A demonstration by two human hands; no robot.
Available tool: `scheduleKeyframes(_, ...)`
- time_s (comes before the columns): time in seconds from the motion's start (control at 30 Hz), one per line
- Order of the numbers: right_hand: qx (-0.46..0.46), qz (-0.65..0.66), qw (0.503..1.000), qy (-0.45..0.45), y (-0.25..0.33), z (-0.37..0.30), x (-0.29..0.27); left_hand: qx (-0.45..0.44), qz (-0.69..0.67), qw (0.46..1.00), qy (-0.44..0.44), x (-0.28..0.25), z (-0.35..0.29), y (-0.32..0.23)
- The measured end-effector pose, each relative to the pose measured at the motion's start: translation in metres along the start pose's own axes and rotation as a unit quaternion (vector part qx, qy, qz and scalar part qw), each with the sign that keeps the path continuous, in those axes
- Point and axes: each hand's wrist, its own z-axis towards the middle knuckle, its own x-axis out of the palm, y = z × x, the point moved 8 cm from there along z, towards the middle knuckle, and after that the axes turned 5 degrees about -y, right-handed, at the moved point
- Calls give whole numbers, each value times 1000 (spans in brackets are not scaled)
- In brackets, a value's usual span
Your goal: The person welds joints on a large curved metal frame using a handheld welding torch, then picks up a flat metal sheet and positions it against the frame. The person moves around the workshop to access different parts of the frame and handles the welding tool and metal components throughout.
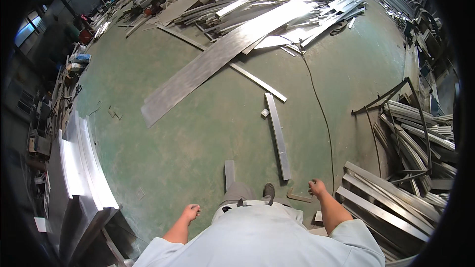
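Observation:
Low at my left side hangs my left hand (191,212), its fingers loosely bent and slightly apart with nothing visible in them. On the other side, my right hand (317,188) hangs half curled, also bare as far as I can see. Nearest to it on the floor lies a bent brown strip (299,196). A long grey metal bar (278,141) lies in front of me. By my legs, a short grey bar (229,173) is partly hidden behind my trousers. Neither hand touches any of these pieces.
A wide metal sheet (203,78) reaches from the green floor onto a large heap of metal strips (247,17). Bent bright panels (81,163) stand left. Stacked profiles (386,202) and a dark frame (425,123) occupy the right. A dark cable (322,113) crosses the floor.

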Motion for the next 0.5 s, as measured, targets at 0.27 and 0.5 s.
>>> scheduleKeyframes(0.27,-67,49,996,-23,311,185,-9,-26,-81,996,1,8,148,-161)
scheduleKeyframes(0.5,-121,-204,969,64,468,247,85,92,-73,993,-23,-71,268,-468)
